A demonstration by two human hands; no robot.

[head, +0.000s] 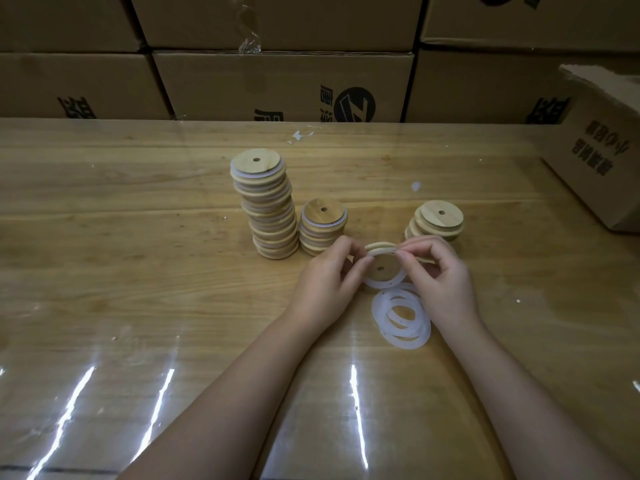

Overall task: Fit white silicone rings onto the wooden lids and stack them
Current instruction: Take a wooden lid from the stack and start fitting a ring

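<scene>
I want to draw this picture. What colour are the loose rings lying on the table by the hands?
White and slightly see-through. The loose rings show best in the head view.

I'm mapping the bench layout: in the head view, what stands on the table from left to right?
Tall stack of ringed lids → shorter stack of ringed lids → wooden lid with its white silicone ring → low stack of bare lids → cardboard box.

Both bare forearms reach forward and converge. The left hand (325,285) curls thumb and forefinger round the lid (381,266). The right hand (445,275), knuckles up and fingers curled, pinches the white ring (384,284) with thumb and forefinger.
</scene>
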